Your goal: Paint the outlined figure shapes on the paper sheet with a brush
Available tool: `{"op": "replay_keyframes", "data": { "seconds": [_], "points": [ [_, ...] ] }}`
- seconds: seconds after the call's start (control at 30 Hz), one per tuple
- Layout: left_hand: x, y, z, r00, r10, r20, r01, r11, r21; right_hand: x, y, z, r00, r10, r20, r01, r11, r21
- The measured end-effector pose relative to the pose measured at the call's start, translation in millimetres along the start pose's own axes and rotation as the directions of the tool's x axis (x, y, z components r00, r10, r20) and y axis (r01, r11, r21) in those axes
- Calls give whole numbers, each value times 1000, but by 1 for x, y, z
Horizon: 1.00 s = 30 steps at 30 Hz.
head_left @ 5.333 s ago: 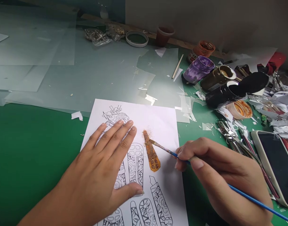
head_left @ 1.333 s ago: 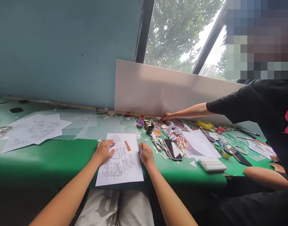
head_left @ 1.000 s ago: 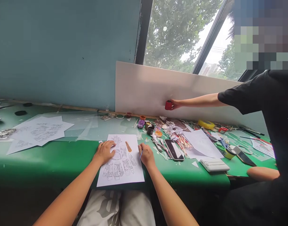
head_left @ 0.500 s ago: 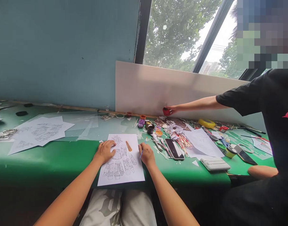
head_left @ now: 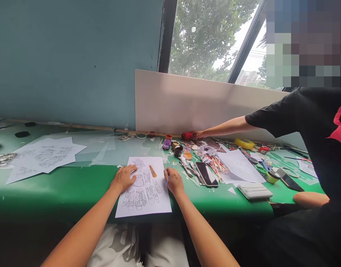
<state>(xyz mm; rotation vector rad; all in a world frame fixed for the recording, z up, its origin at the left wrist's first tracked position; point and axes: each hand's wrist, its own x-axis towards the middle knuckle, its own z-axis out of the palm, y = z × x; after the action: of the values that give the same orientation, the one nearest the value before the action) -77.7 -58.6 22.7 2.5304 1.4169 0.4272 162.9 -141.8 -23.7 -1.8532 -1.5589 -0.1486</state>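
Observation:
A white sheet of paper [head_left: 156, 207] with printed outline drawings lies in front of me at the table's edge. One narrow piece [head_left: 153, 171] on it is coloured orange-brown. My left hand [head_left: 124, 179] rests flat on the sheet's left side, fingers stretched out. At the right edge my right hand [head_left: 174, 180] is closed around a thin blue paintbrush [head_left: 167, 181], which tilts with its tip pointing up and away from me. The brush tip is off the drawings.
A co-worker's hand [head_left: 198, 135] holds a red container [head_left: 188, 136] near the white board [head_left: 170, 107]. Paint jars [head_left: 178, 150], a phone [head_left: 206, 174], cotton swabs and a white power bank [head_left: 255, 191] crowd the right. More printed sheets [head_left: 59, 157] lie left.
The co-worker's arm has reached further left, and the red container is now lower and tipped on its side by the board. My hands hold their places.

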Motion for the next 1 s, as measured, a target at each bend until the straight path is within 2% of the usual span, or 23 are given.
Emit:
{"op": "replay_keyframes", "data": {
  "seconds": [0.77,1.0],
  "points": [
    [-4,4,-5,1000,-14,3,14,1000,-20,-2,3,-1,1000,-6,-21,7,998,62],
    [-1,3,-5,1000,-15,-14,15,1000,-16,-5,-7,-8,1000,12,-6,-11,991,136]
  ]
}}
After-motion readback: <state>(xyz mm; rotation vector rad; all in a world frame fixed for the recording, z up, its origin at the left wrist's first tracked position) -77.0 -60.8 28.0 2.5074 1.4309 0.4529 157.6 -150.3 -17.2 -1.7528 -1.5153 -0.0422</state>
